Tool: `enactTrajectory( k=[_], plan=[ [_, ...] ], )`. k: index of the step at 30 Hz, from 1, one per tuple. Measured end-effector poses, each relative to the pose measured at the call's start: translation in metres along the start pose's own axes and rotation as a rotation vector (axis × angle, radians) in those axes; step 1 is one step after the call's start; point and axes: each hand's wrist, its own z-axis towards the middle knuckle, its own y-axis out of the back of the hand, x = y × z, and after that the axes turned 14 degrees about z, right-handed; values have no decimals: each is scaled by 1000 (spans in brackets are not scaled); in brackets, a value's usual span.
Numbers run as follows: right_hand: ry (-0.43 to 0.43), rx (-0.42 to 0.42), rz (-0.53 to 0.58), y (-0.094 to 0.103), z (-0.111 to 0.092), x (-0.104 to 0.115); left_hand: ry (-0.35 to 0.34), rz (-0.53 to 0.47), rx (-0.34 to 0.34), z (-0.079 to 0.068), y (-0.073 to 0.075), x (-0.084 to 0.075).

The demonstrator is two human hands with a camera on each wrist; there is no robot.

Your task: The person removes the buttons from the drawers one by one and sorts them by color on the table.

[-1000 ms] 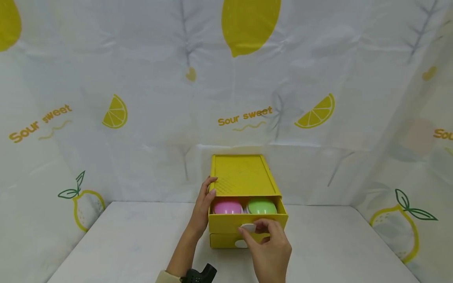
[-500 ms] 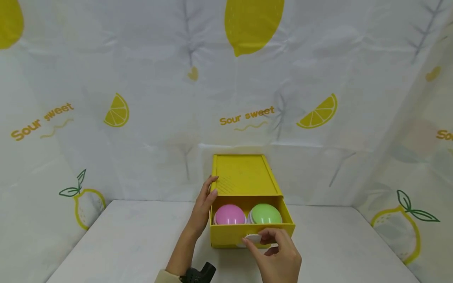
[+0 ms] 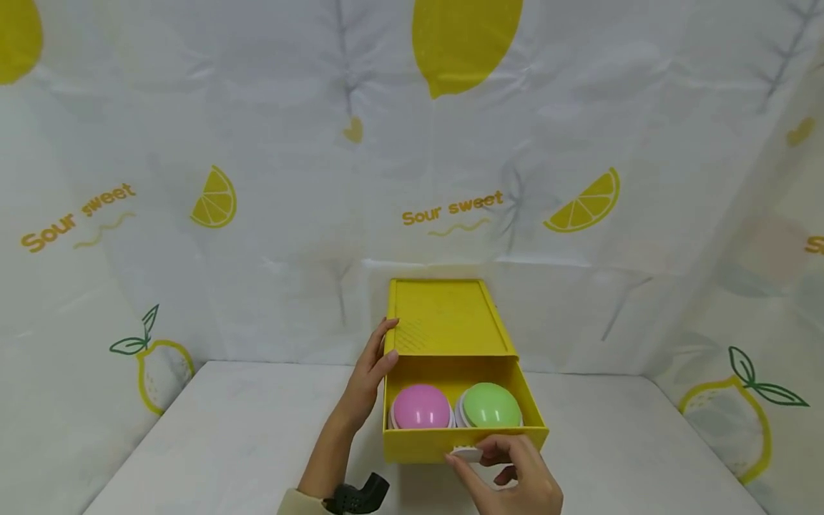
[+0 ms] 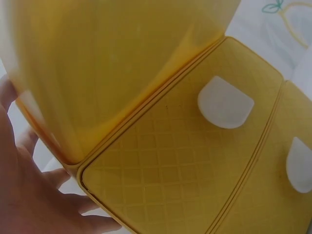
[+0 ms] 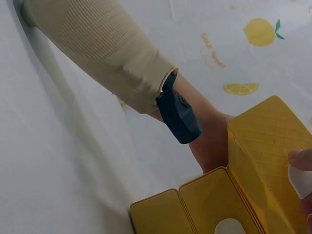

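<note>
A yellow drawer box (image 3: 450, 315) stands against the back wall. Its top drawer (image 3: 418, 447) is pulled well out toward me. Inside it sit a pink ball (image 3: 421, 406) and a green ball (image 3: 492, 405), each with a white rim, side by side. My right hand (image 3: 518, 476) pinches the white drawer pull (image 3: 466, 453) between thumb and fingers. Against the box's left side rests my left hand (image 3: 363, 386), its fingers extended along the wall. The left wrist view shows lower drawers with white pulls (image 4: 224, 103), and the left hand (image 4: 29, 195) at the edge.
The box stands on a white table (image 3: 257, 429). A white sheet (image 3: 290, 179) printed with lemons hangs behind and at both sides. A black wrist device (image 3: 360, 495) is strapped at the left cuff.
The right hand has drawn the top drawer farther out toward me, bringing the pink and green balls more into view. The left hand keeps its place on the box's side.
</note>
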Motion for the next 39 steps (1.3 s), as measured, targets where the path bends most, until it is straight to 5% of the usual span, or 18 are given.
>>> enactTrajectory(
  k=[6,10,18,23,28,39],
  plan=[
    [-235,136,-134,11,-4,9,7,4,-9,0,0,0],
    [-280,209,-164,17,-5,8,19,-1,-9,0,-1,1],
    [-106,388,-64,45,12,5,29,-1,-17,-2,-2,-2],
    [230,484,64,69,47,5,24,-3,-20,-1,-1,1],
    [461,768,239,77,97,3,19,-1,-32,1,1,3],
    [291,1193,211,59,160,-10,18,2,-39,-2,-3,0]
  ],
)
